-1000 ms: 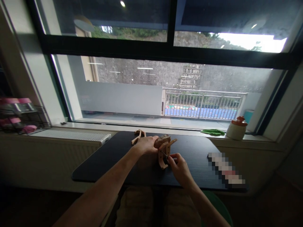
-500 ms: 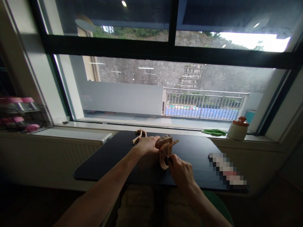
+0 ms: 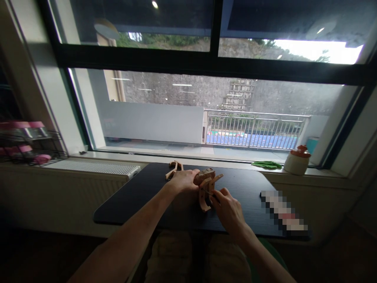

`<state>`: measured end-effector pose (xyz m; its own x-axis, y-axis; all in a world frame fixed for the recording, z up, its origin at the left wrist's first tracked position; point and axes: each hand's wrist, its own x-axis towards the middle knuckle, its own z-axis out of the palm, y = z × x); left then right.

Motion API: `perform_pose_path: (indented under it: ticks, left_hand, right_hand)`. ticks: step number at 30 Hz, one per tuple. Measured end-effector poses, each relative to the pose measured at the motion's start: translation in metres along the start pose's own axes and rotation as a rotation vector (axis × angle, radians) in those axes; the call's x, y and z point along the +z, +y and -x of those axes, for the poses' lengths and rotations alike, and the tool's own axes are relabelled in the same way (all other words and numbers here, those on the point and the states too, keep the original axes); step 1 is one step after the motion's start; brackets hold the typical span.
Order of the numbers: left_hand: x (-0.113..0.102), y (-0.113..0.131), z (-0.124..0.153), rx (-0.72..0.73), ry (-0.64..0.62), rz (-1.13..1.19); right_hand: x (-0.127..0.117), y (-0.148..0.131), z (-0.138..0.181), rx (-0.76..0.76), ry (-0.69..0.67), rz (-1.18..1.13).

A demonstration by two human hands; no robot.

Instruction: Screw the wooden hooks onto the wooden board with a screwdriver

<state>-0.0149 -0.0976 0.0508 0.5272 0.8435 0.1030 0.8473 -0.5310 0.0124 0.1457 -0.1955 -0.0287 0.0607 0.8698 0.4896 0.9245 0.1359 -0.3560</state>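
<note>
My left hand (image 3: pixel 184 181) is closed around the near end of a rough brown wooden block (image 3: pixel 205 176). Against the block stands a pale wooden leg frame (image 3: pixel 204 201), with curved pieces and dark holes. My right hand (image 3: pixel 231 206) pinches a slim screwdriver (image 3: pixel 208 193), its thin metal shaft pointing left at the frame. Most of its handle is hidden in my fingers, and I cannot tell whether the tip sits in a screw. A second pale wooden leg frame (image 3: pixel 176 167) lies beyond my left hand, partly covered by it.
The dark table (image 3: pixel 132 204) reaches the window sill. A blurred-out flat item (image 3: pixel 284 212) lies at its right edge. On the sill are a green cloth (image 3: pixel 267 165) and a cream jar (image 3: pixel 297 163). Left are a radiator (image 3: pixel 97 167) and a wire rack (image 3: pixel 55 147) with pink-lidded jars.
My right hand has shifted slightly and its fingers have turned on the screwdriver. My left hand, the block and the frames stay in place.
</note>
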Motion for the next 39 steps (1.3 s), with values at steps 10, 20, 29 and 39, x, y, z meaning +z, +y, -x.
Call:
perform_pose_path:
  ticks: [10, 20, 29, 39]
  left_hand:
    - [0.003, -0.002, -0.002, 0.02, 0.015, -0.007]
    - [0.004, -0.003, -0.001, 0.037, 0.033, 0.022]
    - [0.001, 0.0, 0.001, -0.01, 0.007, 0.005]
    - [0.007, -0.004, -0.003, 0.029, 0.031, -0.005]
  right_hand:
    - [0.001, -0.016, 0.005, -0.057, 0.016, 0.124]
    - [0.024, 0.012, -0.004, 0.142, 0.033, -0.466]
    - [0.015, 0.003, -0.005, 0.103, -0.014, -0.386]
    - [0.017, -0.006, -0.001, 0.069, -0.071, -0.205]
